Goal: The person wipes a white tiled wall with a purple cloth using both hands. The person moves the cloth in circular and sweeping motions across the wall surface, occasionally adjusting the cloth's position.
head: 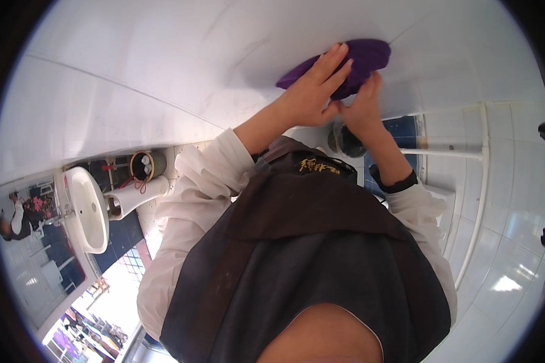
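Observation:
A purple cloth [370, 52] lies folded against the glossy white tiled wall [163, 54] in front of me. My left hand [306, 95] presses it to the tiles, palm down with the fingers spread over it. From the lower right, my right hand [363, 111] holds the cloth's near edge, and its fingertips are partly hidden there. The two thumbs nearly meet below the cloth. White sleeves are pushed up on both forearms, and a dark apron [318, 204] covers my front.
At the left stands a white pedestal washbasin [87, 233] below a mirror [32, 254]. Beside its pedestal is a round container [159, 168] holding white objects. A dark, plastic-lined bin [352, 143] is partly hidden beneath my right forearm. White pipes [484, 136] run along the right wall.

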{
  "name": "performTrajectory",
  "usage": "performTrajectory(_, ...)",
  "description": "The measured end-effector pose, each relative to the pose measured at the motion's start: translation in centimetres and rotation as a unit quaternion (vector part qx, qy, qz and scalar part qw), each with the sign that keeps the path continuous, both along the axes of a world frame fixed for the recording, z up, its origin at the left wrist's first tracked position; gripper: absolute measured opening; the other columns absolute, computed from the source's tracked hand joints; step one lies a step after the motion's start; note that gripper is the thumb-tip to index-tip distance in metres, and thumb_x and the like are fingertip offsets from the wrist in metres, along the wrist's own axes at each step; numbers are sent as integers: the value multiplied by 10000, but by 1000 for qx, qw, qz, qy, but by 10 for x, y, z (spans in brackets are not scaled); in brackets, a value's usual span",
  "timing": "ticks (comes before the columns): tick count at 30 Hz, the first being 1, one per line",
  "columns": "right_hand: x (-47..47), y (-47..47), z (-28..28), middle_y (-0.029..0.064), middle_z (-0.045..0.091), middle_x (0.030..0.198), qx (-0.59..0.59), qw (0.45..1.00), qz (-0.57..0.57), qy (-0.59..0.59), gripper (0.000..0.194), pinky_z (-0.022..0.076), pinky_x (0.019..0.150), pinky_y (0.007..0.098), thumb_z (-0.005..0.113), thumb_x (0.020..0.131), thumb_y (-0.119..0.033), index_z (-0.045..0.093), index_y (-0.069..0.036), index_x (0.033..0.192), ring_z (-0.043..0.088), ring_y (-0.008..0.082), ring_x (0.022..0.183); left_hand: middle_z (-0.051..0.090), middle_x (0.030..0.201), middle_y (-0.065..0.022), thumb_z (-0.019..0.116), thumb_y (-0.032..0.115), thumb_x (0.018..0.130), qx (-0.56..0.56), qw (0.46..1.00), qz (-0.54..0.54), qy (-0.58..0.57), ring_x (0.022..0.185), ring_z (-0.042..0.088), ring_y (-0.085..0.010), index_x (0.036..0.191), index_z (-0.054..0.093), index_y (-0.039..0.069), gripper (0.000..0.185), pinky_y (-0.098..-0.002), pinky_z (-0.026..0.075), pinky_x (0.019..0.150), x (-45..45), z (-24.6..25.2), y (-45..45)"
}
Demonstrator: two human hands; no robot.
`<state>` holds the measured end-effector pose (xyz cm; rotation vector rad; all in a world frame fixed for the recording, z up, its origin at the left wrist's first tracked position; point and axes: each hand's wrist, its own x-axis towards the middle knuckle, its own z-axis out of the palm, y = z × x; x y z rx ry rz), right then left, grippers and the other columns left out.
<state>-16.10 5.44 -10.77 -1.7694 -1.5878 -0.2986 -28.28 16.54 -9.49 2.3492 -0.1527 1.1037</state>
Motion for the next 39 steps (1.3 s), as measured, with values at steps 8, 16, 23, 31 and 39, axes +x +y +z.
performTrajectory(8,27,7,39,251,372,1269,156,984,-77,-31,815,374,938,470,768,669,-108,305,16,1328,407,403,1122,323,1447,-250,552,60,721,-74,993,-47,-81,1323,359,-385,1308,470,-26,599,-401,360,1049,19,37,-8)
performTrajectory(16,43,0,-17,230,437,1205,157,985,-63,-25,749,399,926,442,740,659,-19,344,0,1294,453,393,1089,495,1328,-205,537,6,742,-119,993,2,26,1090,568,-349,1171,612,38,436,-364,495,867,24,-4,-10)
performTrajectory(23,56,-21,0,209,435,1192,146,973,-132,123,727,393,955,396,705,691,-3,333,4,1315,462,332,1114,458,1362,-199,505,-33,784,-126,988,-30,83,1048,581,-309,1195,601,45,429,-354,486,879,43,1,-25)
performTrajectory(31,78,-15,-6,234,420,1250,227,964,-141,-13,727,406,957,449,666,638,62,397,-82,1297,437,411,1137,468,1303,-237,571,2,759,-28,999,12,30,1138,509,-378,1232,577,97,483,-398,489,872,67,12,-34)
performTrajectory(39,89,-35,-41,219,383,1266,190,947,-210,153,712,380,967,445,659,656,74,356,-65,1285,415,396,1140,423,1327,-244,586,34,779,-36,976,-7,213,1159,475,-403,1317,482,95,551,-425,471,904,80,-17,-42)
